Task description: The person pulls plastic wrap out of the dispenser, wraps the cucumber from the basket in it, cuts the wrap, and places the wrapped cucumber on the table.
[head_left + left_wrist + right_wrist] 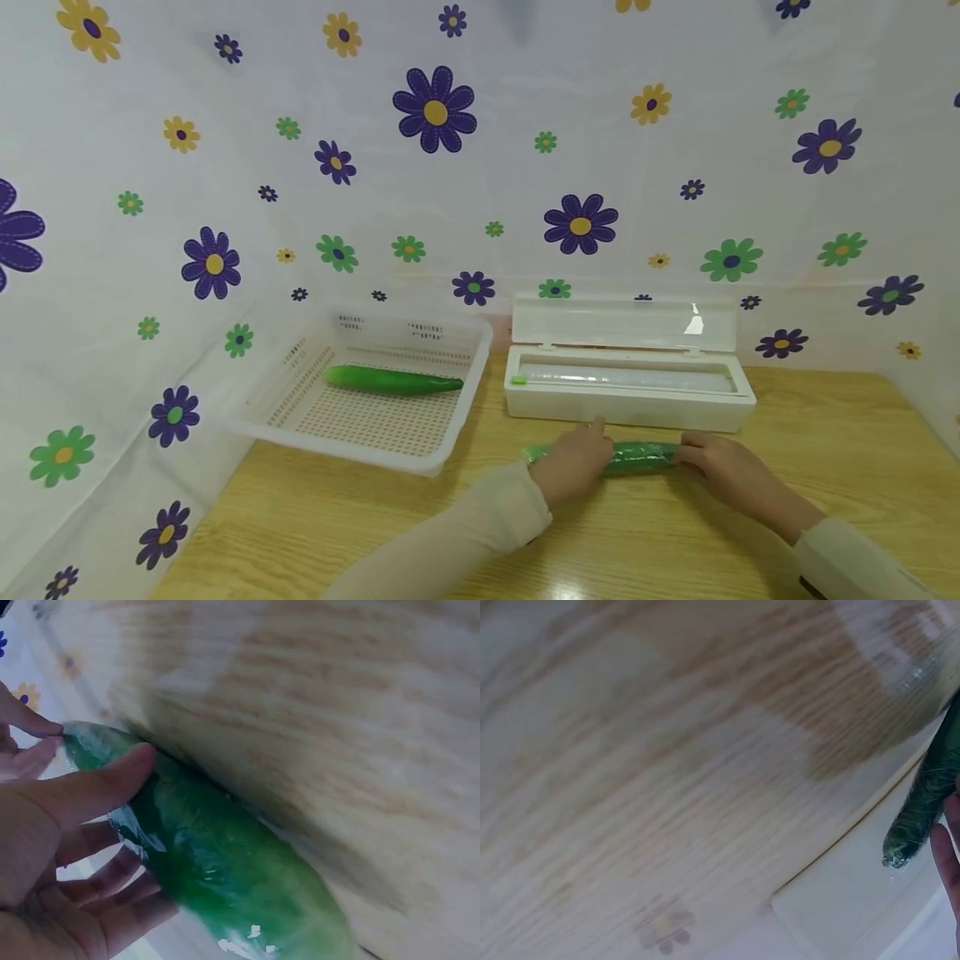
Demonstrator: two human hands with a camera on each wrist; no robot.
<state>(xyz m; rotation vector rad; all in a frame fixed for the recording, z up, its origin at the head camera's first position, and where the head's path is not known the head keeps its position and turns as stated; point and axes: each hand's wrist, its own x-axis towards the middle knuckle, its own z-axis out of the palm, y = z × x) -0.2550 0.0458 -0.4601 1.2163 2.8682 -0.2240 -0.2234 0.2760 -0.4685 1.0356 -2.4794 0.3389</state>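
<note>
A green cucumber (pixel 642 457) wrapped in clear cling film lies crosswise in front of the white box, held by both hands. My left hand (pixel 573 463) grips it near its paler left end, thumb on one side and fingers curled on the other, as the left wrist view shows. At the darker right end, my right hand (pixel 722 472) holds it with fingertips and thumb. The film looks shiny and creased over the cucumber (pixel 922 802) in the right wrist view, where only a few right fingers (pixel 946 859) show at the edge.
Behind the hands stands a white cling film box (pixel 630 412), its clear lid (pixel 622 323) raised, with a film roll (pixel 630 377) inside and a green slider (pixel 518 380). To the left, a white perforated basket (pixel 431 460) contains another cucumber (pixel 393 382). A flowered cloth (pixel 502 167) hangs behind the wooden table (pixel 337 517).
</note>
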